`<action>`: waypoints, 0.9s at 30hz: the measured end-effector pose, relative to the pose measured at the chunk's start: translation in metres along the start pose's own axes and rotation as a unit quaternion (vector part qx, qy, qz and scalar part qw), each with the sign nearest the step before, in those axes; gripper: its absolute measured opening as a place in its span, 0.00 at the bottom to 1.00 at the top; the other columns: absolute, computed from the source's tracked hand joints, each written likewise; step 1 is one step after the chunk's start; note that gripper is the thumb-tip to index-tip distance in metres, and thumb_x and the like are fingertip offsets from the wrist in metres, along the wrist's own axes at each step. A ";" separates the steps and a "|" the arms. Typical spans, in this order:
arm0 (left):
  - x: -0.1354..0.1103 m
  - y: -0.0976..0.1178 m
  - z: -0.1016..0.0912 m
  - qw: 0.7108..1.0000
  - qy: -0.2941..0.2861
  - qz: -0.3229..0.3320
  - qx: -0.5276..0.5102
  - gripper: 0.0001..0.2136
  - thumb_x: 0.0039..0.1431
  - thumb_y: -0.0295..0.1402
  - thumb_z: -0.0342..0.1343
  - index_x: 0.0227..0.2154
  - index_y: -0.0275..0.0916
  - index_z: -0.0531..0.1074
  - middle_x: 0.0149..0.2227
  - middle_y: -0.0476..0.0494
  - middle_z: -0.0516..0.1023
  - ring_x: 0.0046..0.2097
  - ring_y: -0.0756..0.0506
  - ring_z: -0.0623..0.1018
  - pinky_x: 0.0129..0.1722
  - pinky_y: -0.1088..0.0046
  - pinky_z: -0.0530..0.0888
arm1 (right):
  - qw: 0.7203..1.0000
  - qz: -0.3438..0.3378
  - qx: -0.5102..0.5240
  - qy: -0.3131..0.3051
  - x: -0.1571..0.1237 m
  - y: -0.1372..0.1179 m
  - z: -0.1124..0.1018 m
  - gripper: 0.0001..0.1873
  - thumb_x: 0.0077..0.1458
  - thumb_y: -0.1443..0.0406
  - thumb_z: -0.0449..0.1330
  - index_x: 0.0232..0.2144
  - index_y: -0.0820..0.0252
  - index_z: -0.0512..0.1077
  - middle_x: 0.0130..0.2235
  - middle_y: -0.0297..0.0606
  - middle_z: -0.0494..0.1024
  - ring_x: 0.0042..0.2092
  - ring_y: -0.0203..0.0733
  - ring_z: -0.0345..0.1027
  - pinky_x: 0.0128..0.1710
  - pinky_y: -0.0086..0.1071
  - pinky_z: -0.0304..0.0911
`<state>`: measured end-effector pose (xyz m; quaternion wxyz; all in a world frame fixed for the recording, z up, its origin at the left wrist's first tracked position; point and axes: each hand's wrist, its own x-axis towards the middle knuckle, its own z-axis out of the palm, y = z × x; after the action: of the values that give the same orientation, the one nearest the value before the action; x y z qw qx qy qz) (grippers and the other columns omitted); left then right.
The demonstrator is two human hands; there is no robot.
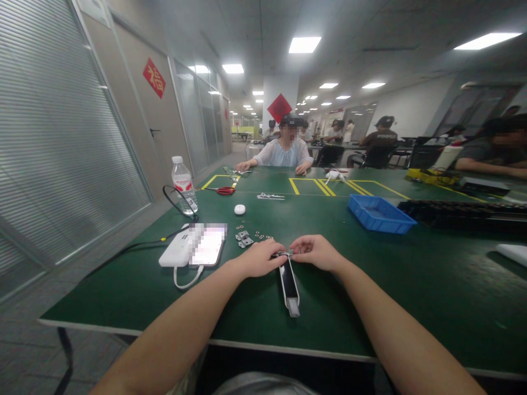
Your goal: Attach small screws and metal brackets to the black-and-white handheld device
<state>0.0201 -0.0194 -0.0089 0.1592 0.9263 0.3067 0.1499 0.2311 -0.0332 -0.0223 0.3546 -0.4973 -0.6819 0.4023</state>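
Observation:
A long, narrow white device with a black top face lies on the green table, its pale translucent end toward me. My left hand is closed on its far end, fingers and thumb bent around it. At the same end my right hand has its fingertips pinched together; whatever small piece sits between them is too small to name. Just beyond my left hand are silvery metal brackets and several small rings.
To the left lie a white power bank, a lit phone and a water bottle. Farther off are a white earbud case, red-handled scissors and a blue tray. A person sits opposite.

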 end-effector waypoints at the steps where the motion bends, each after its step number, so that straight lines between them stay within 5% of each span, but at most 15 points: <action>1: 0.000 0.000 0.000 1.000 0.000 0.000 0.002 0.16 0.62 0.43 0.44 0.45 0.41 0.69 0.40 0.43 0.71 0.43 0.45 0.72 0.44 0.69 0.68 | 1.000 -0.004 -0.004 0.001 0.000 0.001 0.000 0.18 0.35 0.62 0.68 0.31 0.65 0.74 0.24 0.33 0.73 0.24 0.29 0.61 0.25 0.26 0.59; 17: 0.000 0.003 -0.002 1.000 -0.006 -0.009 0.003 0.16 0.62 0.43 0.44 0.46 0.41 0.69 0.40 0.43 0.70 0.42 0.45 0.72 0.43 0.69 0.68 | 1.000 -0.020 -0.011 -0.014 0.000 0.001 0.002 0.18 0.37 0.60 0.68 0.31 0.65 0.75 0.21 0.32 0.70 0.22 0.29 0.58 0.22 0.25 0.56; 27: -0.001 0.005 -0.003 1.000 -0.007 -0.008 -0.001 0.16 0.62 0.42 0.44 0.45 0.40 0.69 0.39 0.43 0.70 0.42 0.46 0.71 0.42 0.71 0.69 | 1.000 -0.024 0.006 -0.014 0.000 -0.001 0.001 0.18 0.37 0.62 0.67 0.33 0.65 0.75 0.30 0.38 0.76 0.25 0.30 0.60 0.25 0.27 0.59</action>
<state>0.0208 -0.0232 -0.0040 0.1640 0.9246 0.3129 0.1423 0.2303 -0.0339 -0.0221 0.3574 -0.4734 -0.6962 0.4043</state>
